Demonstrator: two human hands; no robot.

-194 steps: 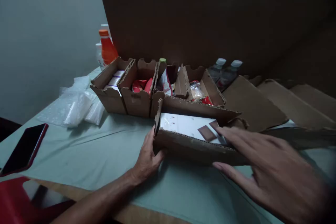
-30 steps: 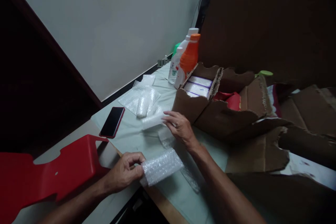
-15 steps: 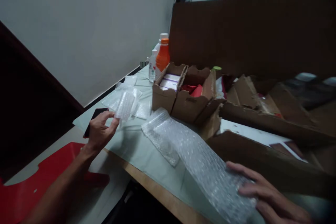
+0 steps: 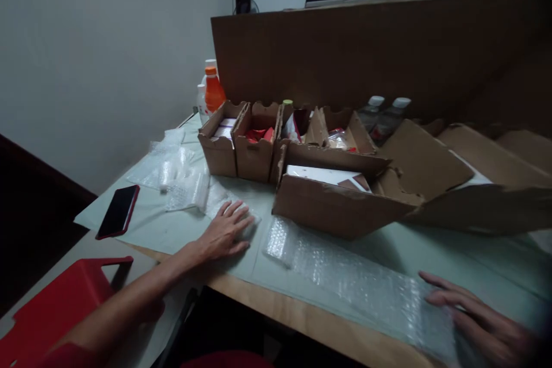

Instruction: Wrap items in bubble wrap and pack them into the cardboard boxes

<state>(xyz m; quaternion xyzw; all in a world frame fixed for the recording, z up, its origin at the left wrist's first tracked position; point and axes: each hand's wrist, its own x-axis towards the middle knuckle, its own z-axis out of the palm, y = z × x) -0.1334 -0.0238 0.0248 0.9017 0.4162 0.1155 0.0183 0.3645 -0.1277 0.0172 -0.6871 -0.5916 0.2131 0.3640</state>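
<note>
Now a long bubble wrap sheet (image 4: pixel 357 282) is laid flat on the worktop (image 4: pixel 172 230), just in front of the open box (image 4: pixel 336 201). Its right end is pressed down by the right hand (image 4: pixel 483 322), fingers spread. The left hand (image 4: pixel 226 233), fingers spread too, rests flat on a smaller wrap piece (image 4: pixel 219 198) left of the box. Judged from this, smoothing is under way; a lift of the box onto the sheet seems called for.
</note>
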